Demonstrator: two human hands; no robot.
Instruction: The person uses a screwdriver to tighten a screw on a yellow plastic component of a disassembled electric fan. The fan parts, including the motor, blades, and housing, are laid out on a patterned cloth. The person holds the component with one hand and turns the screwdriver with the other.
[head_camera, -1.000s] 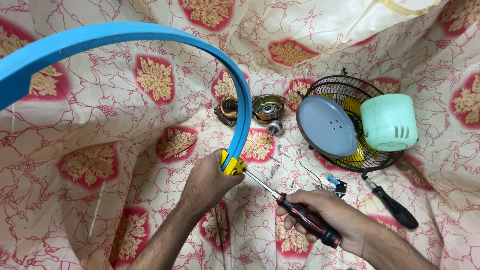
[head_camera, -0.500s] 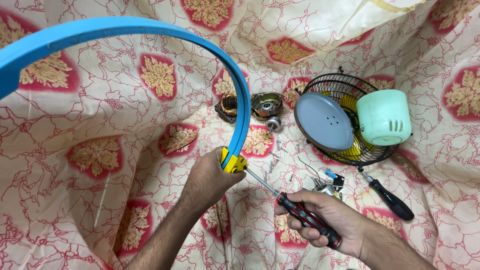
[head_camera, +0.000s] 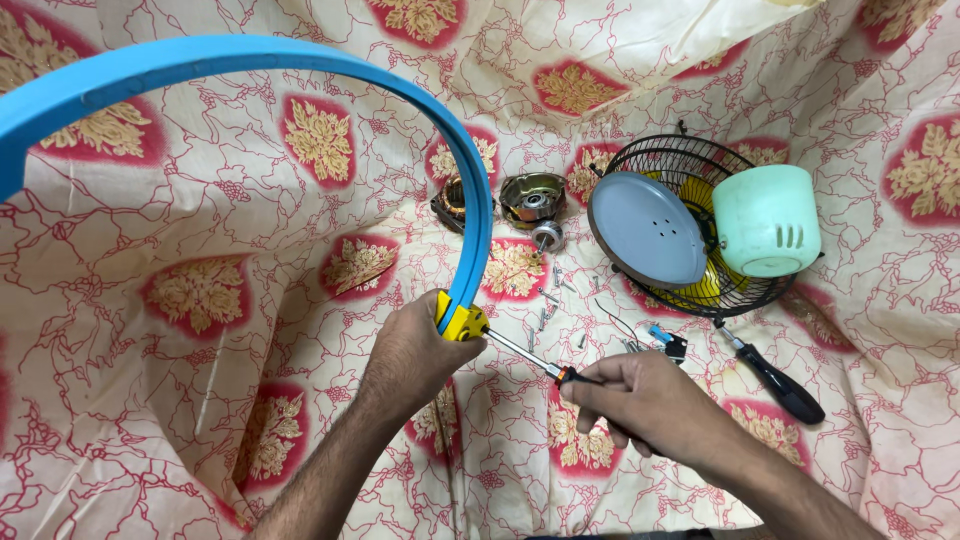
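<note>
Blue curved plastic fan-guard ring (head_camera: 300, 70) arcs from the picture's 9 o'clock edge to centre, ending in a yellow clip (head_camera: 460, 322). Left hand (head_camera: 415, 355) is clamped around that end. Right hand (head_camera: 650, 405) is closed on a screwdriver (head_camera: 520, 352) whose tip meets the clip. Patterned cloth (head_camera: 200, 400) lies open at 7 o'clock; loose screws (head_camera: 545, 312) sit at 1 o'clock.

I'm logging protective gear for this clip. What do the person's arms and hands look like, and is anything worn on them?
Both forearms are bare, no sleeves in view. The left hand and right hand wear no gloves, and no rings, watch or bands show.
</note>
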